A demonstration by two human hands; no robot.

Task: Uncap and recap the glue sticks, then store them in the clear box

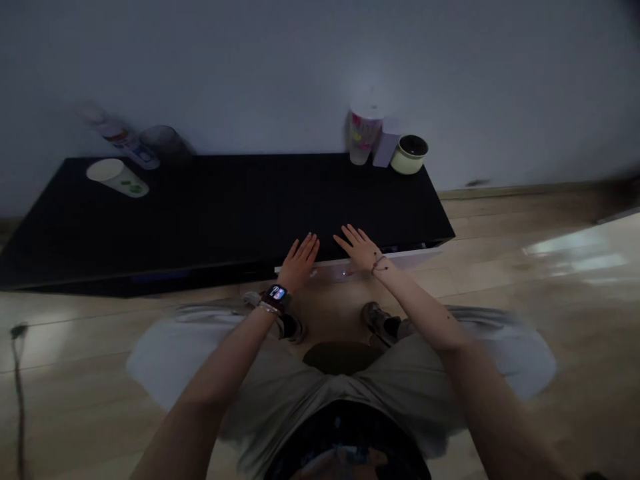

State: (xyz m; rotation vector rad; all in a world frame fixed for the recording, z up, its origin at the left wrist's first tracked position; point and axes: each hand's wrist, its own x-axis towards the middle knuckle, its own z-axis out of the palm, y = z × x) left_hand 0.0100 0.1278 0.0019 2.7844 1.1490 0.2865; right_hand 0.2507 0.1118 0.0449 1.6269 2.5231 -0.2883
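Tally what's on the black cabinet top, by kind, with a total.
Cups: 2 (lying cup, lidded cup)
Bottle: 1, blurred
Dark round container: 1, blurred
Pale box: 1
Pale green pot: 1
Total: 6

smartwatch (277,293), thread bracelet (379,265), grey trousers (280,373)
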